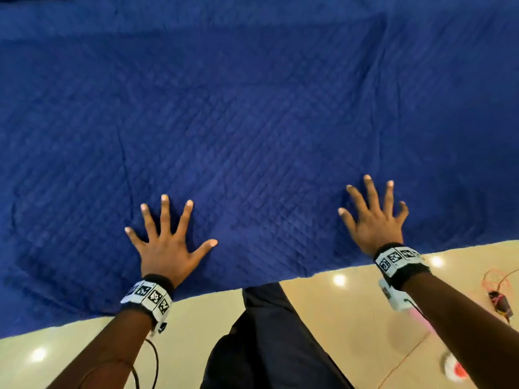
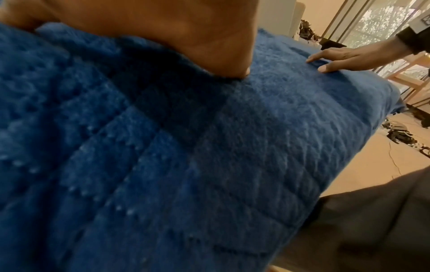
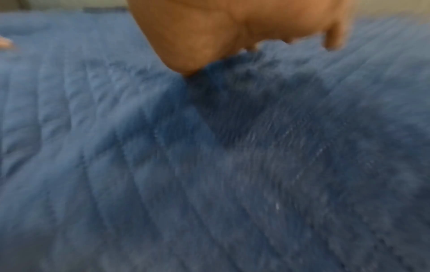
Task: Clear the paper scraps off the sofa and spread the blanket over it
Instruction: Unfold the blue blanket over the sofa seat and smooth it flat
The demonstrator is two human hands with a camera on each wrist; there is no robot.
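A dark blue quilted blanket lies spread over the whole sofa and hides it; its near edge hangs over the front. My left hand presses flat on the blanket near that edge, fingers spread wide. My right hand lies flat on it further right, fingers also splayed. In the left wrist view my palm sits on the blanket, and the right hand rests on it beyond. The right wrist view is blurred: palm on blue fabric. No paper scraps show.
Glossy beige floor runs along the sofa's front. My dark trouser leg stands against the blanket edge. A small dark device with red wires and a white and red object lie on the floor at the right.
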